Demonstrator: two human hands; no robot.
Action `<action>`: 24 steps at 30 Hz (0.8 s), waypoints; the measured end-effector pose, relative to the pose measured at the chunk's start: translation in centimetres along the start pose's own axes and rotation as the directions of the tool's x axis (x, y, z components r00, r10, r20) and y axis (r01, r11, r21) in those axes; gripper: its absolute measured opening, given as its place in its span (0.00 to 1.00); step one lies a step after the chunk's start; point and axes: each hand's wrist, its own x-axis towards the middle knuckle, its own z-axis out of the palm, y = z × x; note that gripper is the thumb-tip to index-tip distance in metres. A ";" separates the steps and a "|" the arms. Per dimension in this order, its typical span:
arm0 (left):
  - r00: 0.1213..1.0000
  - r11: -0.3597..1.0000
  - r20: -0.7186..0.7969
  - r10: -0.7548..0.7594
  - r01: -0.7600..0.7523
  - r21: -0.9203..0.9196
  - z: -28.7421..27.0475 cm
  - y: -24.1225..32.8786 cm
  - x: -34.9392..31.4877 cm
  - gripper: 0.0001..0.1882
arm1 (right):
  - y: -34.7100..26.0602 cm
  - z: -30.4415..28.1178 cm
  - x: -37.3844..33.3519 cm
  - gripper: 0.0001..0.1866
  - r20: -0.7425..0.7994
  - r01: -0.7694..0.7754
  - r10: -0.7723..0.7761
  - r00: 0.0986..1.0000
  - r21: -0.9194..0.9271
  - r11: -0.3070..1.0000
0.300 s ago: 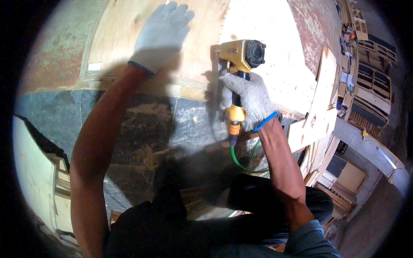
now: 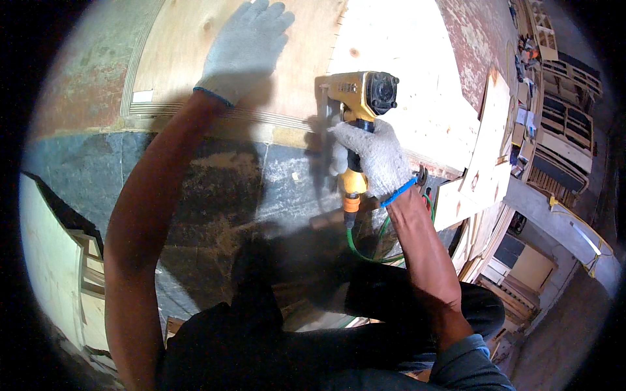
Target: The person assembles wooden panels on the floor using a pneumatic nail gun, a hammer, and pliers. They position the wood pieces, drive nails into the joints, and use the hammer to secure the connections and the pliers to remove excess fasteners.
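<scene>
My right hand (image 2: 375, 153), in a white knit glove with a blue cuff, is wrapped round the grip of a yellow pneumatic staple gun (image 2: 349, 90) with a black end cap. The gun's nose is over the near edge of the plywood sheet (image 2: 176, 52), close to the seam with a brighter panel (image 2: 391, 42). From the grip's orange fitting runs a green air hose (image 2: 358, 251). Gloved too, my left hand (image 2: 248, 49) lies flat on the plywood with its fingers stretched out. Whether the nose touches the wood I cannot tell.
Plywood offcuts (image 2: 486, 140) lean at the right, beside a small tool (image 2: 424, 176) near my right wrist. A dark worn surface (image 2: 222, 195) lies in front of the sheet. At the left stands a pale board (image 2: 49, 241); stacked frames (image 2: 564, 140) stand far right.
My right hand has drawn the staple gun slightly toward me and left, along the sheet's near edge. My left hand has stayed in place on the plywood.
</scene>
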 end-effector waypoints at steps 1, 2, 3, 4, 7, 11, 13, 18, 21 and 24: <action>1.000 0.987 -0.014 -0.015 0.013 -0.158 -0.3 -0.2 0.0 0.11 | -0.1 0.2 -0.2 0.09 -0.011 -0.008 0.008 1.000 0.002 1.000; 0.999 0.950 -0.026 -0.033 0.023 -0.312 -0.6 -0.4 0.0 0.11 | -0.2 0.5 -0.6 0.09 -0.023 -0.016 0.016 1.000 0.003 1.000; 0.998 0.888 -0.035 -0.054 0.032 -0.460 -0.7 -0.5 -0.1 0.11 | -0.2 0.6 -0.8 0.09 -0.034 -0.026 0.026 0.999 0.005 1.000; 0.996 0.802 -0.040 -0.076 0.037 -0.596 -0.7 -0.6 -0.2 0.11 | -0.1 0.6 -0.9 0.08 -0.032 -0.027 0.026 0.999 -0.015 1.000; 0.983 0.772 -0.130 -0.127 0.016 -0.636 0.2 -0.6 -0.4 0.11 | 0.6 0.4 -1.0 0.07 -0.040 -0.038 0.037 0.998 -0.024 0.999; 0.979 0.720 -0.117 -0.167 0.040 -0.693 -0.8 -0.7 -0.5 0.11 | 0.9 0.6 -1.5 0.07 -0.025 -0.051 0.051 0.998 -0.007 0.999; 0.998 0.985 -0.059 -0.029 0.019 -0.173 -0.5 -0.1 -0.2 0.11 | 1.1 0.6 -1.9 0.08 -0.032 -0.065 0.064 0.997 -0.015 0.998; 0.983 0.394 0.126 0.133 -0.169 0.904 0.6 2.9 0.4 0.10 | 0.8 1.0 -2.5 0.07 -0.033 -0.017 0.016 0.999 -0.042 0.999; 0.967 -0.019 0.243 0.077 -0.242 0.970 1.6 4.1 0.5 0.10 | 1.3 1.1 -2.2 0.10 -0.011 -0.034 0.033 0.999 -0.077 0.996; 0.958 -0.148 0.283 0.051 -0.273 0.951 2.0 4.1 0.8 0.09 | 2.5 1.7 -1.9 0.10 -0.036 -0.019 0.015 0.999 -0.095 0.995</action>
